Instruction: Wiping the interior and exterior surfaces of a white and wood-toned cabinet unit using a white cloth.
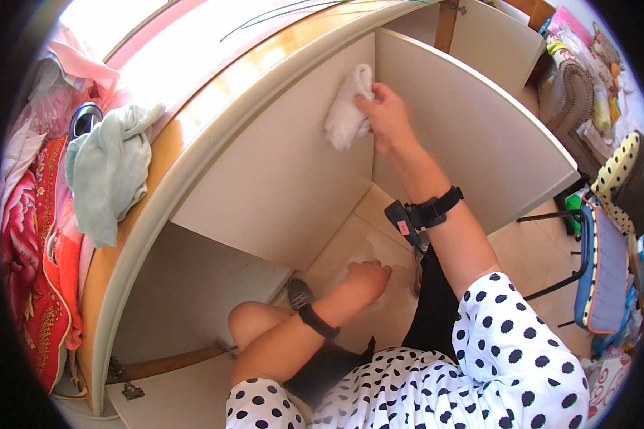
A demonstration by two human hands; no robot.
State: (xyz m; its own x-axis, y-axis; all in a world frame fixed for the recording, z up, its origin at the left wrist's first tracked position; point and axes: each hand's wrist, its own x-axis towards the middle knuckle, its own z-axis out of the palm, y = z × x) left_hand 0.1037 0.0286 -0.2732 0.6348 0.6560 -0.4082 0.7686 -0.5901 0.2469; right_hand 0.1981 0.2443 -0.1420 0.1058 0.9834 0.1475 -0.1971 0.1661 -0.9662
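Observation:
My right hand (389, 118) grips a folded white cloth (349, 110) and holds it at a white cabinet panel (279, 161), near the corner where an open cabinet door (456, 118) meets it. Whether the cloth touches the panel is hard to tell. Below, my left hand (368, 281) hangs over the tiled floor with its fingers curled; what its palm side holds, if anything, is hidden. Both forearms wear black straps, the right one with a small black device.
A pale green cloth (110, 166) drapes over the wooden ledge at left, beside red floral bedding (27, 230). Another open door (496, 43) is at the upper right. A folding chair (604, 268) stands on the right. An opened door (182, 397) lies lower left.

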